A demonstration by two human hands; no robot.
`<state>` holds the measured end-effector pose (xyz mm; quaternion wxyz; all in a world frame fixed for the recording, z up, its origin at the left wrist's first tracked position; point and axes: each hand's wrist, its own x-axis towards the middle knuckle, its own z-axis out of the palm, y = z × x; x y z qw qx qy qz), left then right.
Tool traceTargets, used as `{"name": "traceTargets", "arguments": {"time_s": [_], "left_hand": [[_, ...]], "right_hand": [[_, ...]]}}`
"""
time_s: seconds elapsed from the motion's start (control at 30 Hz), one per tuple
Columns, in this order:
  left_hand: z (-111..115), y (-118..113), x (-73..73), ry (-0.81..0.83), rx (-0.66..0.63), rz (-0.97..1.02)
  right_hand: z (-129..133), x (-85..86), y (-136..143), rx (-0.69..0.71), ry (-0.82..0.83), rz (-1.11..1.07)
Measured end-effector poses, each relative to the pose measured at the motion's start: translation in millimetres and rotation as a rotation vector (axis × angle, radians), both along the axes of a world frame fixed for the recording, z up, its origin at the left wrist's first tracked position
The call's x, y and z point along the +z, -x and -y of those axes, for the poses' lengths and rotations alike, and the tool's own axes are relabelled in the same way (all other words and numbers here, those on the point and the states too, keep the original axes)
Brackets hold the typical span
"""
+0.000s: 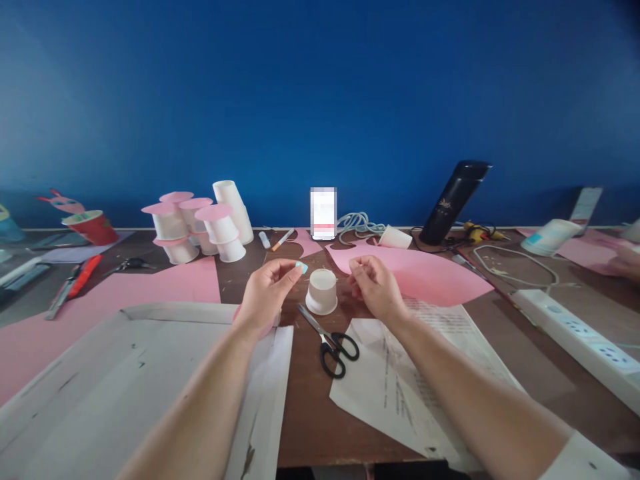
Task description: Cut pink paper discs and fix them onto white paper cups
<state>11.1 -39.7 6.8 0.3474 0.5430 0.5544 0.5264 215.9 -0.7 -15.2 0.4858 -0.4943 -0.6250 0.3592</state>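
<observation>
A small white paper cup (321, 293) stands upside down on the brown table between my two hands. My left hand (265, 297) is to the left of the cup, thumb and fingers pinched on a small light-blue piece (301, 267). On the cup's other side, my right hand (374, 287) is closed in a pinch; whatever is between its fingertips, if anything, cannot be made out. Black-handled scissors (331, 343) lie just in front of the cup, blades toward it. Something pink (276, 319) is partly hidden under my left wrist.
White cups with pink paper discs (215, 230) are stacked at the back left, beside a tall white cup stack (234, 210). Pink paper (430, 273) lies behind my right hand. A phone (324, 213), black bottle (453, 203) and power strip (580, 333) are around; another person's hand (625, 261) is far right.
</observation>
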Motion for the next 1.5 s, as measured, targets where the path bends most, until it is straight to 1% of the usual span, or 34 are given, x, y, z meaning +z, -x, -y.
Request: {"name": "traceTargets", "arguments": {"time_s": [0.07,0.17,0.23,0.33,0.5,0.67,0.73,0.77,0.83,0.87,0.9,0.97,1.0,1.1,1.17,1.27,1.37,1.5], "left_hand": [[-4.1,1.2,-7.1,0.015,0.015,-0.008],[-9.9,0.8,-19.1,0.081,-0.012,0.035],[-12.0,-0.4,-24.0,0.126,-0.028,0.059],[-12.2,-2.0,-25.3,0.166,-0.044,0.074],[-10.3,-2.2,-22.6,0.174,-0.063,0.056],[-9.9,0.5,-23.1,0.19,-0.079,0.017],[-9.4,1.8,-21.7,0.147,-0.046,-0.03],[-8.8,2.0,-20.0,0.098,-0.02,-0.056],[-6.4,1.3,-15.0,-0.037,0.013,-0.083],[-4.5,0.2,-12.0,-0.108,0.01,-0.081],[-2.2,-1.4,-9.0,-0.171,-0.009,-0.066],[2.9,-5.5,-3.9,-0.257,-0.073,-0.038],[5.3,-7.5,-2.1,-0.283,-0.108,-0.034],[11.0,-12.0,0.4,-0.315,-0.195,-0.078],[12.7,-13.0,1.1,-0.323,-0.213,-0.143],[13.3,-12.7,2.5,-0.348,-0.2,-0.233],[13.3,-11.8,4.1,-0.37,-0.207,-0.305],[13.2,-10.4,4.1,-0.372,-0.262,-0.357]], "right_hand": [[3.0,0.1,0.8,0.006,0.007,0.087],[7.1,0.2,2.4,0.026,0.074,0.247],[8.8,0.5,3.4,0.04,0.097,0.302],[10.3,1.5,4.3,0.039,0.093,0.333],[11.1,2.4,4.4,0.029,0.065,0.364],[7.5,-0.8,3.1,0.014,0.068,0.336],[5.7,-2.2,2.6,-0.018,0.026,0.303],[5.3,-2.3,2.6,-0.05,-0.016,0.276],[6.5,-0.7,3.0,-0.107,-0.121,0.185],[8.3,1.1,3.6,-0.109,-0.166,0.123],[10.9,3.7,4.4,-0.089,-0.199,0.057],[17.9,10.1,6.7,0.032,-0.196,-0.064],[21.8,13.6,7.9,0.112,-0.164,-0.11],[31.6,22.4,10.8,0.343,0.006,-0.202],[34.8,25.7,11.2,0.442,0.095,-0.251],[34.6,26.8,9.8,0.511,0.168,-0.278],[32.0,25.8,8.2,0.519,0.204,-0.276],[29.9,25.7,7.8,0.513,0.22,-0.243]]}}
